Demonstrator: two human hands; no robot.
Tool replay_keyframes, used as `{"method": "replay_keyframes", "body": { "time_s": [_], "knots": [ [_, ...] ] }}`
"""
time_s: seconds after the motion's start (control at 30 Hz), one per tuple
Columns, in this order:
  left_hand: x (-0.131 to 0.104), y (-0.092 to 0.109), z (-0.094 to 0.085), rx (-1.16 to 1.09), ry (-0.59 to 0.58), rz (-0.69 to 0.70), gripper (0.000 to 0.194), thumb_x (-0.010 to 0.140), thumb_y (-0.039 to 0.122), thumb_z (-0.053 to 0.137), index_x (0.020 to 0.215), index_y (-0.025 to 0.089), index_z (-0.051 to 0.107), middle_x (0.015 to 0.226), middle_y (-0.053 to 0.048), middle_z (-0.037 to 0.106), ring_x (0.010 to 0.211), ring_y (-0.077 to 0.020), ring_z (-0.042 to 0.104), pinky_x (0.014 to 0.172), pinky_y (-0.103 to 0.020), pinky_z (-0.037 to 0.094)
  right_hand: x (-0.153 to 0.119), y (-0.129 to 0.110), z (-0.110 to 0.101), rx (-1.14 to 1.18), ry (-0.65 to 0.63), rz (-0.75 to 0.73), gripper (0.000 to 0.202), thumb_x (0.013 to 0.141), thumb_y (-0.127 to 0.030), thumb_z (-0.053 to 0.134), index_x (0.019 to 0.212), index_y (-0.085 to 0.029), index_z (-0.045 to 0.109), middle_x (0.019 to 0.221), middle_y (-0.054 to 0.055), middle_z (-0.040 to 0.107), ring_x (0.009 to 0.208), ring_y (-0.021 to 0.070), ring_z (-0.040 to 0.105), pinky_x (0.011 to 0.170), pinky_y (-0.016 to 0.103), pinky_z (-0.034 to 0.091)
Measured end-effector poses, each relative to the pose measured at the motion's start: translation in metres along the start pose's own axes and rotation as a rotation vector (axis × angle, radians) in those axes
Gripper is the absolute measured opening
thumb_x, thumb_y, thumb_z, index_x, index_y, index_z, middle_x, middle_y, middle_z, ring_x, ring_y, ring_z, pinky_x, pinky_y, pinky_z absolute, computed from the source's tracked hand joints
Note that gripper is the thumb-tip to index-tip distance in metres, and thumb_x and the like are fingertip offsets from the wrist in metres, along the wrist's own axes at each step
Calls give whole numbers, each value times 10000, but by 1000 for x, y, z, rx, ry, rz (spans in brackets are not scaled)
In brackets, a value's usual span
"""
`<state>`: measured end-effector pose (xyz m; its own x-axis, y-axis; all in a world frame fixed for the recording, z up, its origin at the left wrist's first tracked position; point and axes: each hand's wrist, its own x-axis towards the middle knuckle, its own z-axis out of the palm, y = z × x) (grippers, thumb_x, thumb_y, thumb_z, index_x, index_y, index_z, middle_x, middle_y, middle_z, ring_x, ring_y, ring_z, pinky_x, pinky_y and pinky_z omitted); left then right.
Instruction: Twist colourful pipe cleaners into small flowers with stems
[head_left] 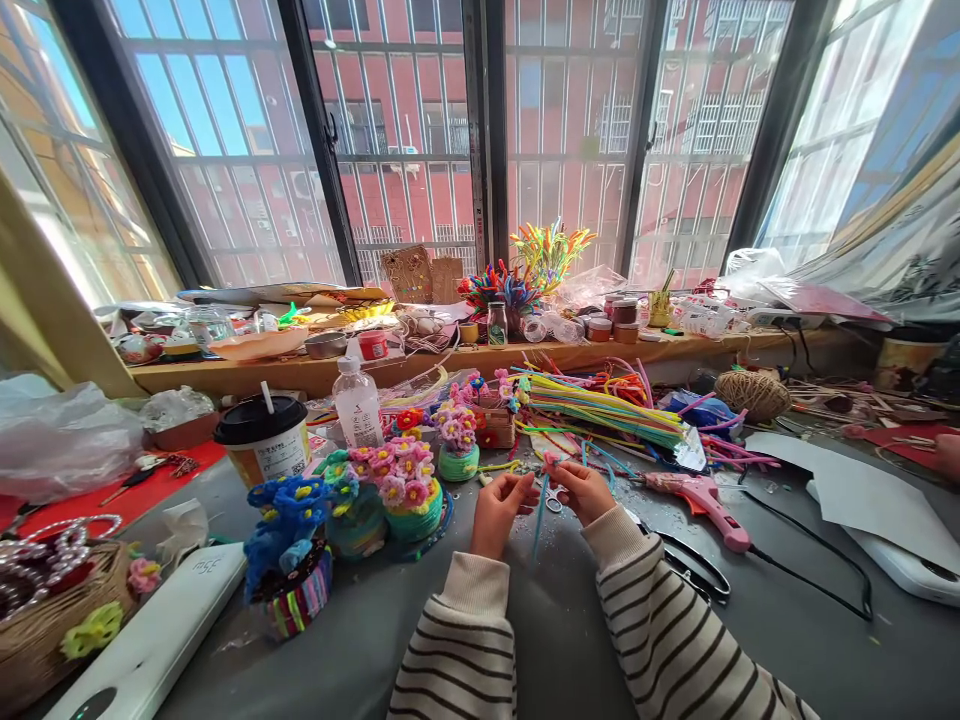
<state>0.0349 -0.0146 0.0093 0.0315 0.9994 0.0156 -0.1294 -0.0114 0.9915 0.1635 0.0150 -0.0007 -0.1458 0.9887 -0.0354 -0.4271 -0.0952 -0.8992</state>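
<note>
A small pink pipe-cleaner flower (551, 460) is pinched between the thumb and fingers of my right hand (585, 492). From it a blue pipe cleaner (539, 525) hangs down like a stem. My left hand (501, 512) is closed at the fingertips against this stem, just below the flower. Behind my fingers lies a pair of scissors (554, 497), partly hidden. To the left stand pots of pipe-cleaner flowers: pink ones (401, 478) in a green pot and blue ones (289, 520) in a striped pot.
A pink glue gun (705, 500) with a black cord lies right of my hands. Loose pipe cleaners (607, 410) are heaped behind. A water bottle (358, 405), a lidded cup (264, 440) and a white power bank (161, 635) are on the left. Another person's hand (946, 457) shows far right.
</note>
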Motion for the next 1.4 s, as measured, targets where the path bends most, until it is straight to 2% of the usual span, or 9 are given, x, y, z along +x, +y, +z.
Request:
{"method": "replay_keyframes", "body": {
  "time_s": [0.1,0.27,0.4,0.63,0.9,1.0,1.17,1.27,1.4],
  "knots": [
    [4,-1,-2,2,52,50,263,537,397,599,702,193,587,744,-20,623,686,-142,564,587,-211,424,-2,1,1,-61,-124,71,274,437,-361,703,532,-128,595,444,-27,488,424,43,394,367,168,214],
    [4,-3,0,-68,-84,-28,192,581,359,576,703,223,634,728,-6,614,640,-115,541,598,-197,404,-5,6,2,-95,-291,212,303,449,-389,691,545,-130,566,466,-27,499,436,46,421,376,161,236],
    [4,-4,-1,-192,-135,-46,133,581,310,586,674,225,629,691,-6,604,616,-111,531,594,-199,404,-6,11,5,-82,-302,256,323,463,-427,674,549,-143,546,467,-40,476,435,44,414,388,161,264],
    [6,-6,-5,-335,-27,-24,137,594,323,580,692,228,601,724,1,607,717,-130,544,624,-209,419,-9,14,14,-29,-362,210,272,489,-366,684,565,-141,551,496,-46,462,460,37,410,427,159,320],
    [4,-4,-3,-297,5,-46,91,536,248,622,618,213,607,660,22,606,643,-109,539,592,-196,413,-10,10,13,-150,-317,189,281,462,-370,686,548,-143,544,472,-51,466,455,49,428,457,189,330],
    [3,-2,-3,-291,22,-68,81,521,226,631,595,203,608,646,24,605,647,-103,540,637,-193,409,-9,5,8,-350,-296,69,298,520,-424,634,529,-142,539,466,-39,469,447,61,426,455,205,336],
    [2,0,-3,-287,43,-140,91,510,217,644,588,204,599,606,33,588,601,-92,531,608,-186,400,-15,-11,5,-624,5,-420,258,601,-418,581,636,-163,578,609,9,518,544,102,468,463,210,368],
    [1,0,-3,-252,9,-154,84,517,236,641,568,198,585,573,34,567,535,-78,503,543,-181,383,-19,-17,7,-698,-22,-602,232,635,-381,566,770,-200,620,743,37,532,650,131,499,484,213,402],
    [0,-1,-2,-303,-102,-178,98,519,227,645,523,173,563,534,42,533,482,-51,466,522,-171,373,-19,-19,7,-775,-97,-708,171,684,-338,533,737,-222,646,709,42,559,664,144,514,516,233,417]
  ]
}}
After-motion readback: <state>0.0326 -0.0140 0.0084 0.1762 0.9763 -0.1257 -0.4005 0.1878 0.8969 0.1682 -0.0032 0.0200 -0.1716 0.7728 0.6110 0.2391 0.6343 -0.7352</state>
